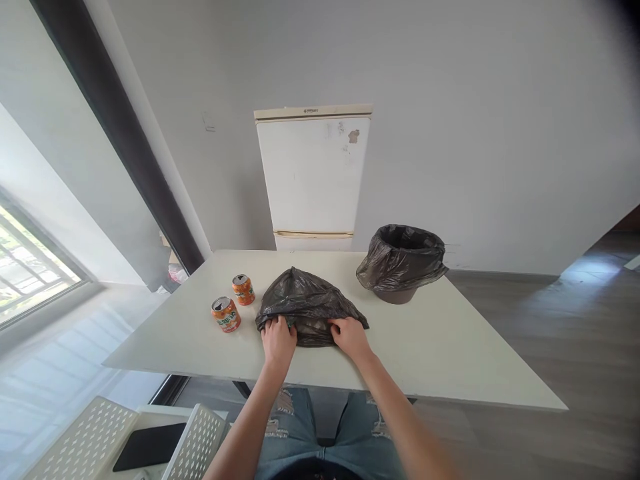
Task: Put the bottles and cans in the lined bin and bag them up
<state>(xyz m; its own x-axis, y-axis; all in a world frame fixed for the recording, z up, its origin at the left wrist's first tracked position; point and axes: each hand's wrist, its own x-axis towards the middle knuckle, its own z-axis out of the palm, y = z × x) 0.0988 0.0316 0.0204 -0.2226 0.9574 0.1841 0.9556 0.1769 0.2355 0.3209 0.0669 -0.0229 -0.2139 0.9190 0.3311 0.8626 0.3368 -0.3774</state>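
A black plastic bag [307,297] lies crumpled on the white table [430,353] in front of me. At its near left edge my left hand [279,340] is closed, the fingers gripping the plastic. My right hand [351,337] pinches the same edge further right, with the thumb and fingertips on the bag. What the bag holds, if anything, is hidden. Two orange drink cans stand left of it: a nearer can [226,315] and a farther can [243,289], both upright with their tabs opened.
A small bin [395,297] lined with a black bag [415,260] stands at the table's back right. Behind the table is a white fridge [315,173]. White perforated baskets [90,427] and a dark flat object [150,447] sit low at the left.
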